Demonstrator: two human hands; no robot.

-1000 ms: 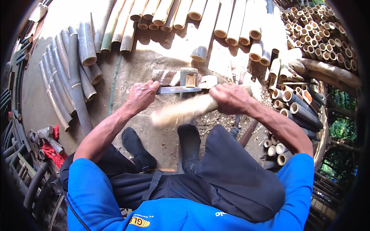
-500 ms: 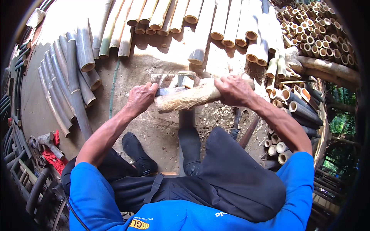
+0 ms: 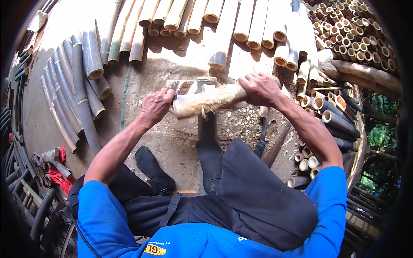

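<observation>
a: what's the person in the blue shirt got hold of?

b: a pale, fibrous length of bamboo (image 3: 211,99), held crosswise over the ground in front of the knees. the right hand (image 3: 259,88) is wrapped tight round its right end, fingers curled fully over it. the left hand (image 3: 155,104) is closed too, at the piece's left end, where a flat metal blade (image 3: 180,86) pokes out beside the knuckles. i can't tell whether that hand grips the blade's handle or the bamboo itself.

a: any bins or boxes about?

b: none that i can see. everything lies loose on the dirt floor (image 3: 142,73). yellow bamboo poles (image 3: 241,21) lie in a row along the far side, cut ends toward the person. grey-green split culms (image 3: 73,86) fan out on the left. short cut tubes (image 3: 357,30) are stacked at the far right corner, hollow ends showing, with more tubes (image 3: 331,116) beside the right arm.

a: labels, signs?

b: only a small yellow patch (image 3: 154,250) low on the shirt. there's a red rag (image 3: 58,177) among tools at the left edge.

a: changed from a second ago?

b: yes. the piece sat lower then, tilted down to the left and blurred. now it's raised, closer to the wooden block (image 3: 206,81), nearly level, and both hands have gone up with it.
</observation>
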